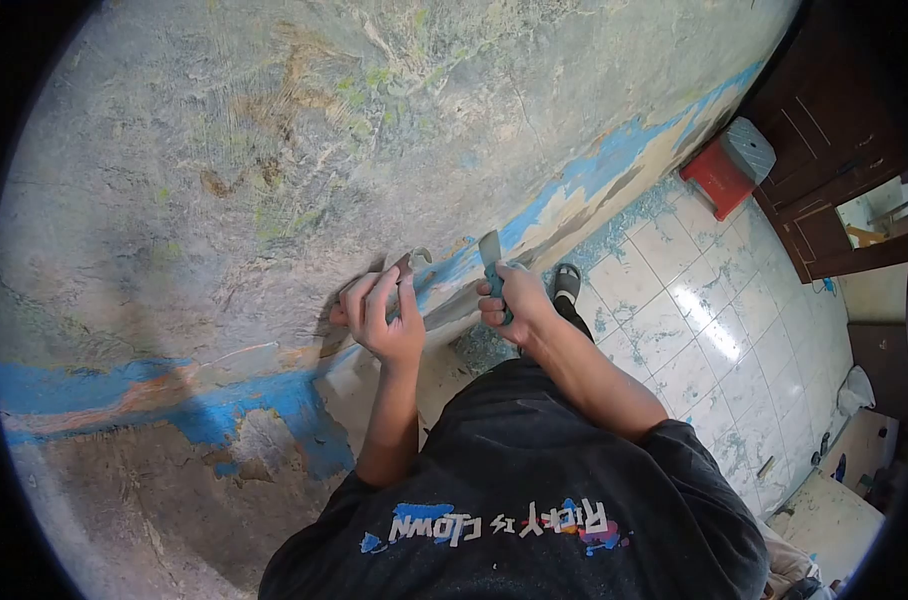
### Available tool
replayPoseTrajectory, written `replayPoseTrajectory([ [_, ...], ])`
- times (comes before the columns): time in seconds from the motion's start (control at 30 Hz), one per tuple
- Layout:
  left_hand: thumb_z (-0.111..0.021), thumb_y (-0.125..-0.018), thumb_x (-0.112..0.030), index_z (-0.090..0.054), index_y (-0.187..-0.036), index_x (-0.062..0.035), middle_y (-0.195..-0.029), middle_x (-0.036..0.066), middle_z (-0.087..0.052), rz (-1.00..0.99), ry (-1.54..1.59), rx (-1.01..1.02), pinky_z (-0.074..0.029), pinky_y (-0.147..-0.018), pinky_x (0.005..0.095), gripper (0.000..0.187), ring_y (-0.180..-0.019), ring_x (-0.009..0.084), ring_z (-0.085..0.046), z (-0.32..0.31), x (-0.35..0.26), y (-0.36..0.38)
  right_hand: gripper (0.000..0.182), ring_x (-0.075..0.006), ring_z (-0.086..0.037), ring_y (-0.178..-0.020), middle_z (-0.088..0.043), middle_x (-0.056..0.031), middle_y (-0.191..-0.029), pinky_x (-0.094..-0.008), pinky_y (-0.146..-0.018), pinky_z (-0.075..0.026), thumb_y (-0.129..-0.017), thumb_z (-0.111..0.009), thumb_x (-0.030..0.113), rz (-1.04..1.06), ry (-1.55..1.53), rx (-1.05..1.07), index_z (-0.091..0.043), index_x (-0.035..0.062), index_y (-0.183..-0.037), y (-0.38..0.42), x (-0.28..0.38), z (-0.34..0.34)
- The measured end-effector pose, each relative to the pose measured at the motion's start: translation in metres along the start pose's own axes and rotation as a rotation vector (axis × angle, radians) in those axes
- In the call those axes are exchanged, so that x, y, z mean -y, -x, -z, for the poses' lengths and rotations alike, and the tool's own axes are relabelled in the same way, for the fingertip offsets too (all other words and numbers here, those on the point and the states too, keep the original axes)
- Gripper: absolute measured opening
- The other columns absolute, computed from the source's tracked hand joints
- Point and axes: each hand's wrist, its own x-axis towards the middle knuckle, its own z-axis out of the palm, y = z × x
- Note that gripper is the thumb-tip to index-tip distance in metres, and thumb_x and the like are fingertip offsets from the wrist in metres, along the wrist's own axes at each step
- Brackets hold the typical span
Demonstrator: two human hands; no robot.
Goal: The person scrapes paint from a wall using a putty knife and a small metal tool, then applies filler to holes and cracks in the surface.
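**Wall Scraping Partway Through, Blue Band Remaining**

Standing close against a mottled wall [274,150], most of it already bare grey plaster with faint green and brown stains. Left hand [379,315] pressed to the surface, fingers curled together and pinching a loose flap of peeling paint [409,262] at the edge of the stripped area. Right hand [509,300] clamped in a fist around the teal handle of a scraper [491,262], blade pointing up and lying against the wall just beside the flap. Still to be removed, by the look of it: a ragged blue paint band [204,410] running low along the wall, continuing past both hands toward a red stool [719,175]. Flakes and dust scattered over the tiled floor [694,330] below, one sandalled foot [566,282] planted beside the wall. Judged roughly over half finished, lower strip outstanding.
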Motion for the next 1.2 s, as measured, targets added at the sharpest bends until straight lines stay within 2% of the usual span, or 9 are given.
replayPoseTrajectory([
  [0.1,-0.083,-0.079,-0.003,-0.073,-0.103,-0.0087,-0.101,0.008,-0.068,-0.009,-0.056,0.022,-0.044,-0.089,0.0381,0.027,-0.094,0.0264,-0.065,0.003,-0.005,-0.003,0.012,-0.0110,-0.036,-0.051,-0.047,-0.0037,-0.081,-0.0267,-0.044,-0.031,-0.111,-0.034,0.025,0.060,0.121,-0.073,-0.037,0.0140,-0.107,-0.023,-0.004,0.010],
  [0.2,-0.083,-0.079,-0.003,-0.074,-0.103,-0.0087,-0.100,0.008,-0.068,-0.008,-0.013,-0.012,-0.044,-0.089,0.0378,0.026,-0.094,0.0261,-0.065,-0.001,-0.003,-0.002,0.012,-0.0115,-0.037,-0.051,-0.048,-0.0037,-0.081,-0.0273,-0.044,-0.032,-0.111,-0.034,0.025,0.000,0.034,-0.035,-0.037,0.0148,-0.107,-0.019,-0.007,0.013],
  [0.4,-0.082,-0.079,-0.003,-0.074,-0.102,-0.0081,-0.100,0.008,-0.068,0.005,-0.006,0.008,-0.044,-0.090,0.0375,0.025,-0.095,0.0265,-0.065,0.000,-0.005,-0.004,0.012,-0.0120,-0.039,-0.052,-0.048,-0.0033,-0.081,-0.0278,-0.044,-0.032,-0.111,-0.036,0.026,0.094,0.129,-0.079,-0.037,0.0157,-0.106,-0.020,-0.012,0.008],
  [0.5,-0.082,-0.080,-0.003,-0.074,-0.103,-0.0080,-0.101,0.008,-0.068,0.049,0.095,-0.021,-0.044,-0.090,0.0375,0.025,-0.095,0.0267,-0.065,-0.005,0.000,0.001,0.011,-0.0119,-0.039,-0.053,-0.048,-0.0033,-0.081,-0.0275,-0.044,-0.032,-0.110,-0.036,0.027,0.039,0.068,-0.002,-0.037,0.0166,-0.106,-0.002,-0.008,0.002],
  [0.6,-0.082,-0.080,-0.003,-0.074,-0.103,-0.0083,-0.103,0.008,-0.068,0.011,0.020,0.010,-0.044,-0.090,0.0376,0.025,-0.096,0.0267,-0.064,0.000,-0.002,0.000,0.011,-0.0117,-0.040,-0.053,-0.048,-0.0038,-0.081,-0.0268,-0.043,-0.031,-0.110,-0.037,0.028,0.080,0.162,-0.073,-0.037,0.0179,-0.106,-0.032,-0.011,0.016],
  [0.7,-0.082,-0.080,-0.003,-0.073,-0.104,-0.0084,-0.103,0.008,-0.068,-0.004,0.027,-0.006,-0.044,-0.090,0.0377,0.025,-0.096,0.0267,-0.064,-0.002,0.000,0.001,0.011,-0.0120,-0.040,-0.053,-0.048,-0.0049,-0.082,-0.0264,-0.043,-0.031,-0.110,-0.039,0.028,-0.001,0.087,-0.048,-0.037,0.0178,-0.107,-0.033,-0.017,0.019],
  [0.8,-0.082,-0.080,-0.003,-0.074,-0.104,-0.0084,-0.103,0.008,-0.068,0.009,0.034,-0.002,-0.044,-0.090,0.0378,0.025,-0.096,0.0268,-0.064,-0.002,0.000,0.002,0.017,-0.0145,-0.042,-0.055,-0.049,-0.0078,-0.084,-0.0312,-0.045,-0.033,-0.108,-0.041,0.029,0.051,0.186,-0.128,-0.038,0.0145,-0.117,-0.008,-0.012,-0.004],
  [0.9,-0.082,-0.080,-0.004,-0.073,-0.104,-0.0084,-0.102,0.007,-0.068,-0.001,0.024,0.014,-0.044,-0.090,0.0378,0.026,-0.096,0.0269,-0.065,0.000,-0.003,-0.001,0.020,-0.0148,-0.043,-0.055,-0.050,-0.0092,-0.085,-0.0318,-0.045,-0.034,-0.108,-0.042,0.029,0.127,0.186,-0.132,-0.038,0.0130,-0.120,-0.032,-0.021,0.014],
  [1.2,-0.082,-0.081,-0.004,-0.074,-0.104,-0.0076,-0.102,0.009,-0.068,-0.004,0.044,0.002,-0.043,-0.090,0.0383,0.025,-0.096,0.0276,-0.064,-0.002,0.001,0.003,0.024,-0.0145,-0.042,-0.054,-0.051,-0.0092,-0.087,-0.0327,-0.045,-0.035,-0.109,-0.044,0.028,0.118,0.160,-0.080,-0.038,0.0103,-0.124,-0.026,-0.020,0.018],
])
